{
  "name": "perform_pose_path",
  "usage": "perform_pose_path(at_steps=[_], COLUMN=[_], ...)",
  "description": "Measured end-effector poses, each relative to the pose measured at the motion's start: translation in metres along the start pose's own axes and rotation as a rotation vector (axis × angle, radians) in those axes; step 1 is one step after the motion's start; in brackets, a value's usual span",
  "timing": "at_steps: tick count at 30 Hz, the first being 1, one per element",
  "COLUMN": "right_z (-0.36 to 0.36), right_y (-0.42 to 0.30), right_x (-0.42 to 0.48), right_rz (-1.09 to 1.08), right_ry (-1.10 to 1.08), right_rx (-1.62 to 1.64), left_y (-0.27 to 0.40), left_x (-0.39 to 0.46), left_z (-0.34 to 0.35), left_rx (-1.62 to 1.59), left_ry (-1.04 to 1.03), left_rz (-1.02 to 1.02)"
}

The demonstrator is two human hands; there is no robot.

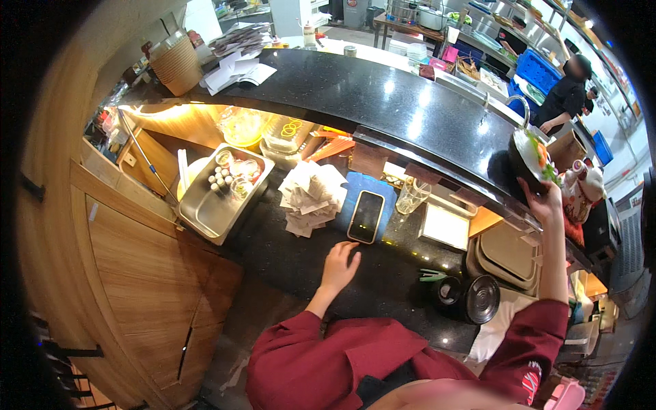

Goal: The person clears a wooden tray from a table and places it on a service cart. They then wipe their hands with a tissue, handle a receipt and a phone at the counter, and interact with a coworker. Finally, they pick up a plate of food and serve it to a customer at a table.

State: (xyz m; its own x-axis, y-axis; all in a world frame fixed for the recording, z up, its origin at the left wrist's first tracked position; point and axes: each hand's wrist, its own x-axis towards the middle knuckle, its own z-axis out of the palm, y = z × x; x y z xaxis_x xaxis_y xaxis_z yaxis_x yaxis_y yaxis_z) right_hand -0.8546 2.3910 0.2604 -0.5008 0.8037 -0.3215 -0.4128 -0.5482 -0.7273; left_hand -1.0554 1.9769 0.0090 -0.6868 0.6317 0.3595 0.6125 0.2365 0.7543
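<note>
My right hand (pixel 544 201) is raised to the right end of the upper black counter, gripping a dark bowl (pixel 521 166) from below. White food, orange slices and green leaves show in the bowl, which looks tilted. Over the lower black counter, my left hand (pixel 339 266) holds nothing, with its thumb apart from the fingers. Just beyond its fingertips lies a smartphone (pixel 366 218) with a dark screen, on a blue pad (pixel 388 188). A heap of paper slips (pixel 310 197) sits left of the phone.
A steel pan (pixel 200 218) with small cups stands left. Drinking glasses (pixel 411 196), a dark round dish (pixel 482 300) and brown trays (pixel 507 251) are to the right. Stacked paper bowls (pixel 177 64) top the upper counter (pixel 333 77). A lucky-cat figurine (pixel 581 187) neighbours my right hand. A person (pixel 564 97) stands beyond.
</note>
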Motion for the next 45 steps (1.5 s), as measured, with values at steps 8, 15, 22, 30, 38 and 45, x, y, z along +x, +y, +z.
perform_pose_path(at_steps=[8,15,22,30,38,45], right_z=[-0.046,-0.099,-0.163,-0.208,-0.255,-0.304], right_y=[0.023,0.046,0.036,0.087,0.11,0.156], right_x=[-0.163,-0.229,-0.296,-0.386,-0.571,-0.75], right_rz=[0.055,0.032,-0.13,-0.172,-0.397,-0.665], right_ry=[-0.129,0.138,0.284,0.553,0.947,1.355], right_rx=[-0.142,-0.123,-0.121,0.005,0.175,0.312], left_y=[0.022,0.016,0.043,0.121,0.295,0.382], left_x=[-0.015,-0.054,-0.013,-0.006,-0.172,-0.392], left_z=[0.01,0.015,0.053,0.11,0.23,0.311], left_rx=[0.015,0.093,0.048,-0.144,-0.667,-0.137], left_ry=[-0.349,-0.423,-0.441,-0.745,-1.351,-1.923], left_rz=[0.136,0.048,0.196,0.605,0.831,1.673])
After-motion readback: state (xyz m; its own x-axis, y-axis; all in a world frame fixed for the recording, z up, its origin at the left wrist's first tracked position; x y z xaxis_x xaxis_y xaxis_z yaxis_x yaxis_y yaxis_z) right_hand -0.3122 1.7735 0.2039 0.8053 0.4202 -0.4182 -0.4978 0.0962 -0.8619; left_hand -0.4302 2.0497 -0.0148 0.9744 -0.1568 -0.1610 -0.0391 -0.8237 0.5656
